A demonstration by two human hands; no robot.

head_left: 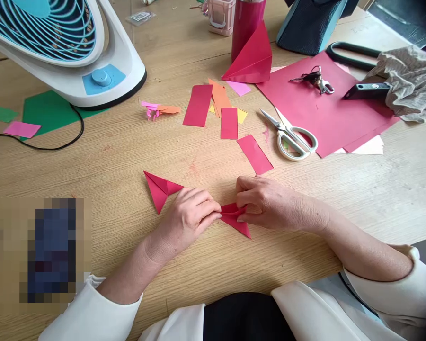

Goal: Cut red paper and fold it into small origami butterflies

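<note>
In the head view, your left hand [190,210] and right hand [266,203] are both pinching a partly folded red paper [235,220] in front of you, while a creased red piece [158,189] is showing past your left hand, whether joined to it you cannot tell. The folding is seemingly running partway, with flat red strips [198,105] lying unfolded near the scissors [294,137], and a fan [67,47] is standing at the far left of the wooden table [120,180].

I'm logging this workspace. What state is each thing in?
Held red paper: folded
Left hand: pinching it
Right hand: pinching it
Leftmost red paper: folded
Large red paper: folded
Scissors: lying flat, blade gap unclear
Keys: lying on red sheets
Red bottle: upright
Grey cloth: crumpled
Fan: standing; running or not, unclear
</note>
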